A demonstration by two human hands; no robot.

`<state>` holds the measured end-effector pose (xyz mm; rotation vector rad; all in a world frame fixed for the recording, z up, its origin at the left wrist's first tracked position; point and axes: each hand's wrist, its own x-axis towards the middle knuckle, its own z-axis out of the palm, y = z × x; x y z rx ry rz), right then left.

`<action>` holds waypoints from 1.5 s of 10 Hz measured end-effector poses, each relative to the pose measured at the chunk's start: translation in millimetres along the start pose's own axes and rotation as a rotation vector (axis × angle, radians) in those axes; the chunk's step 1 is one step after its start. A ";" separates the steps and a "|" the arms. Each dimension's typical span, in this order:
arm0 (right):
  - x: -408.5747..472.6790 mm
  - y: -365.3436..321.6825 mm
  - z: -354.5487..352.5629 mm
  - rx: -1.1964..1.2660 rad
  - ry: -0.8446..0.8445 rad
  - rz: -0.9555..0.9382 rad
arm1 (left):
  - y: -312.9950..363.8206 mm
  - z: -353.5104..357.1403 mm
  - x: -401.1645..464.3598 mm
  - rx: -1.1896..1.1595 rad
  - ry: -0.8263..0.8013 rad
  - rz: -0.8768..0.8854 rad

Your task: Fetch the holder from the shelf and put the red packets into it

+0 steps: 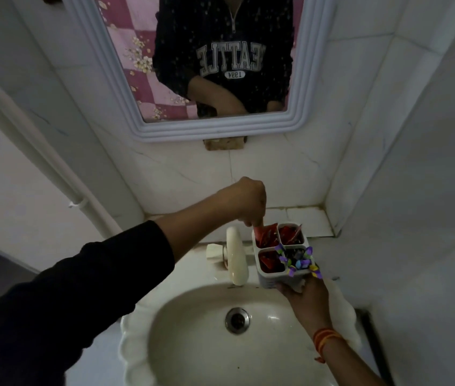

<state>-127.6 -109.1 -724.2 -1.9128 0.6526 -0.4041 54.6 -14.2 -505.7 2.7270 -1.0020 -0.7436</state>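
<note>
A white holder (269, 280) with four compartments stands on the sink's back rim, right of the tap. Red packets (266, 237) fill three compartments; the front right one holds dark items and small purple and blue decorations. My left hand (248, 203) reaches from the left and pinches the top of a red packet at the back left compartment. My right hand (303, 295) grips the holder's front right side from below.
A cream tap (236, 257) stands just left of the holder. The oval sink basin (193, 344) with its metal drain lies below. A framed mirror (137, 115) hangs on the tiled wall above. A tiled ledge (307, 220) sits behind the holder. A white pipe runs down the left wall.
</note>
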 end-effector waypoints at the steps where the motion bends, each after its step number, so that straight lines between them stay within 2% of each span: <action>1: 0.5 1.8 1.0 0.019 0.012 -0.010 | 3.5 9.0 5.0 0.017 0.015 -0.008; 2: -0.6 1.7 0.0 0.034 0.012 0.005 | 2.8 16.7 9.7 -0.042 -0.080 -0.046; 4: -2.0 -4.2 -1.5 0.085 0.000 -0.010 | -6.7 20.7 23.9 -0.214 -0.034 -0.145; 5: -2.0 -8.8 -4.3 0.087 -0.009 -0.021 | -4.7 34.6 28.8 -0.259 -0.126 -0.203; 6: 1.1 -13.4 -9.5 0.100 -0.002 -0.007 | 2.3 44.3 34.1 -0.341 -0.087 -0.226; 7: 14.3 -18.5 -21.2 0.085 0.043 -0.016 | 8.9 40.3 41.3 -0.408 0.037 -0.221; 9: 76.2 -27.3 -50.4 -0.025 0.083 -0.069 | 15.5 39.5 81.0 -0.870 0.178 -0.304; 10: 105.5 -29.9 -62.5 -0.040 0.073 -0.015 | 22.0 44.0 101.1 -1.089 0.211 -0.305; 12: 133.6 -22.6 -62.8 0.020 0.070 0.086 | 34.8 45.5 107.0 -1.210 0.241 -0.265; 13: 136.8 -25.1 -62.0 0.046 0.062 0.101 | 37.8 47.8 100.7 -1.102 0.226 -0.277; 14: 129.4 -26.1 -59.9 0.048 0.064 0.110 | 42.3 48.5 79.6 -0.706 0.255 -0.234; 15: 99.3 -26.4 -53.7 0.097 0.094 0.181 | 45.7 45.8 50.7 -0.556 0.329 -0.164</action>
